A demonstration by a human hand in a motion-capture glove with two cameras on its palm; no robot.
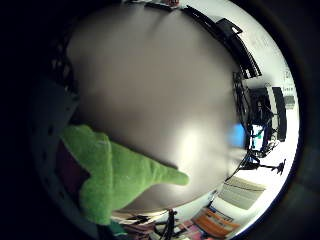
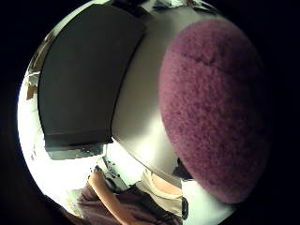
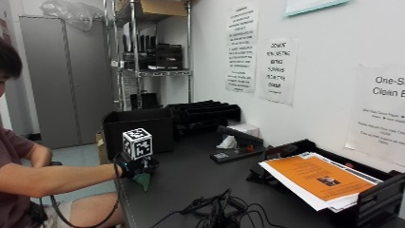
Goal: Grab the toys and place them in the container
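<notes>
In the outside view my gloved right hand is raised just above the near left part of the dark table. It grips a plush toy whose green tip hangs below the fingers. The little finger side palm view shows the toy's green leafy part over the table. Its purple body fills much of the thumb side palm view, close to the palm. The black container stands on the table a short way beyond the hand; in the thumb side view the container shows as a dark box.
A bundle of black cables lies on the table's near middle. Black paper trays line the wall, and one tray at the right holds orange paper. A small white box sits by the wall. A metal shelf stands behind.
</notes>
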